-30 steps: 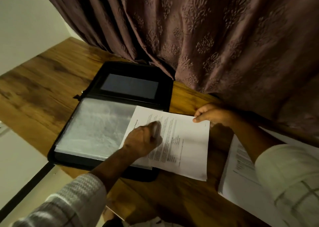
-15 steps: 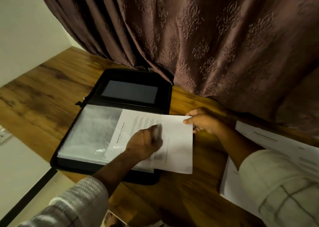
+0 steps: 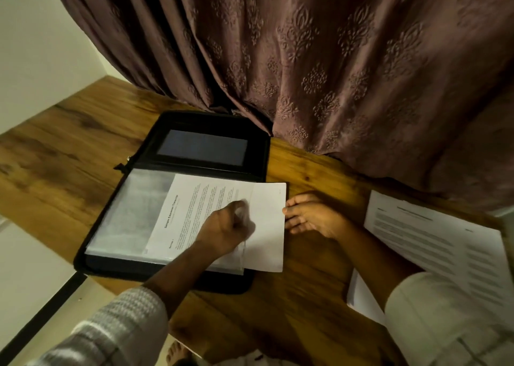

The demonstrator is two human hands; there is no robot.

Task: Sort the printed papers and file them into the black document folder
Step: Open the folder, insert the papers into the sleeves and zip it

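A heavy patterned curtain [image 3: 319,59] hangs behind the wooden table [image 3: 69,154] and drapes onto its far edge, touching the back of the folder. The table has bare wood to the left of the folder and along the near edge between the two arms. The black folder [image 3: 167,268] lies open and flat near the table's left front edge. Its far half has a dark window pocket [image 3: 201,147], and its near half holds a stack of plastic pockets. To the right, well apart from the folder, a pile of printed papers [image 3: 434,243] lies on the table, with the right sleeve across its near corner. The top clear sleeve [image 3: 133,212] in the folder holds a printed sheet [image 3: 194,204]. The sheet's left part lies under the plastic, and its blank right end sticks out past the folder's right edge over the wood. The left hand [image 3: 225,229] rests on the sheet with fingers curled, pinching the sleeve's open edge, though blur softens the fingertips. The right hand [image 3: 311,215] lies low on the table between the folder and the pile. Its fingers are straight and close together, with the tips against the sheet's right edge. A bare foot [image 3: 175,354] shows below the table's near edge.
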